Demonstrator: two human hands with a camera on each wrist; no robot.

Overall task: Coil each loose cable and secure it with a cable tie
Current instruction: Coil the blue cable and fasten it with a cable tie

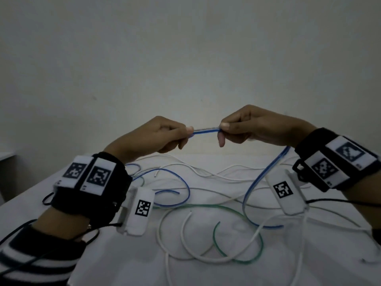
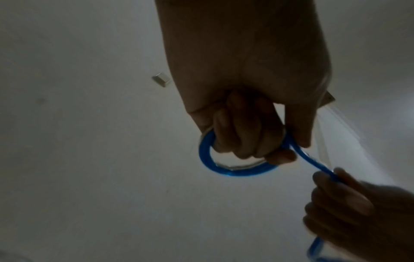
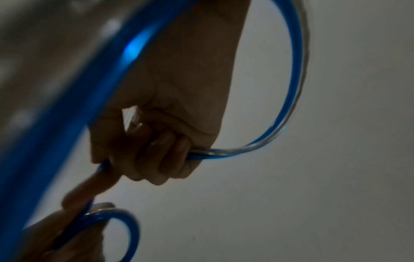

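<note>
Now | left hand (image 1: pixel 162 134) fingers pinch blue cable (image 1: pixel 206 130) | right hand (image 1: pixel 249 126) fingers pinch it too

A pale, bare wall (image 1: pixel 185 58) fills the space behind the white table (image 1: pixel 123 265), and the light in here is dim and greyish. At the far left a bit of another pale surface (image 1: pixel 6 156) juts in beside the wall. In the left wrist view a small grey box-shaped fitting (image 2: pixel 161 82) sits up on the pale surface.
</note>
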